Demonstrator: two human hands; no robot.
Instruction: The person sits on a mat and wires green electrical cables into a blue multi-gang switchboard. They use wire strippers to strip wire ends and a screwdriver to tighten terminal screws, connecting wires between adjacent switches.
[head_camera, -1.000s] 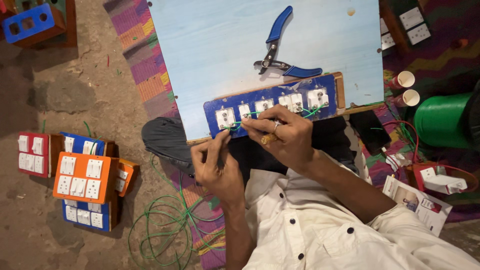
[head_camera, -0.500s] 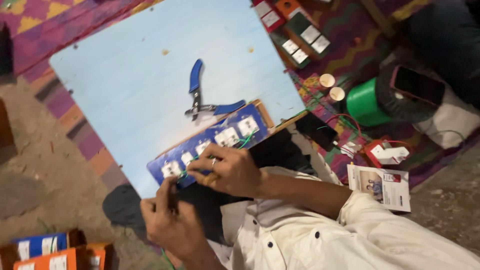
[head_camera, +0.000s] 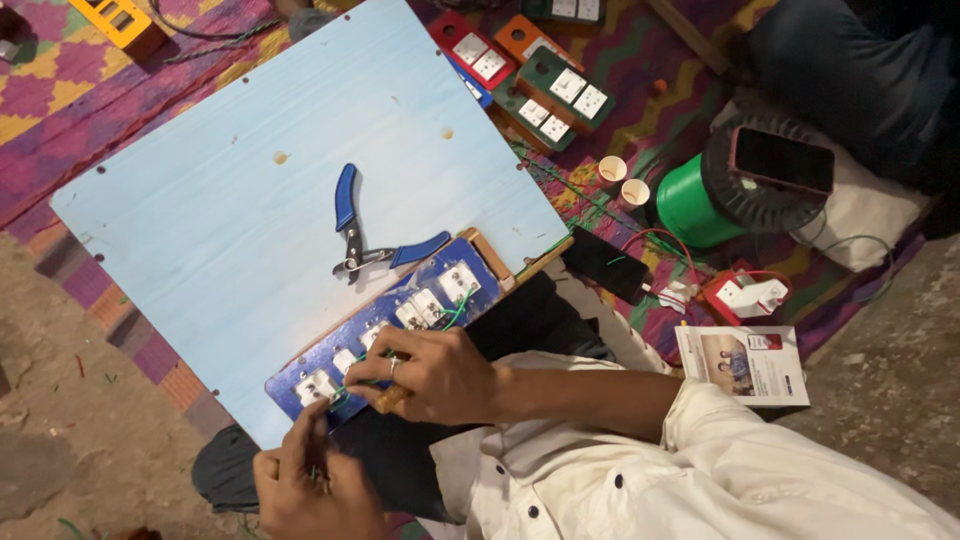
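Right hand (head_camera: 440, 375) is curled over the near edge of the blue switch panel (head_camera: 400, 320), fingers pinched on a wooden-handled tool (head_camera: 392, 399) with a ring on one finger, and thin green wire (head_camera: 455, 312) runs across the panel under it. Left hand (head_camera: 310, 490) sits just below the panel's near corner, fingertips pinched together on a bit of green wire. The panel has about five white switch backs in a row and lies on the near edge of a light blue board (head_camera: 230, 220). One pair of blue-handled pliers (head_camera: 365, 235) lies just beyond the panel on that board. Right of the panel: one black phone (head_camera: 605, 265), two small paper cups (head_camera: 622, 180), one green wire spool (head_camera: 700, 205) with a second phone (head_camera: 782, 160) on top. Beyond the board's far corner, a few red, orange and green switch boxes (head_camera: 530, 70).
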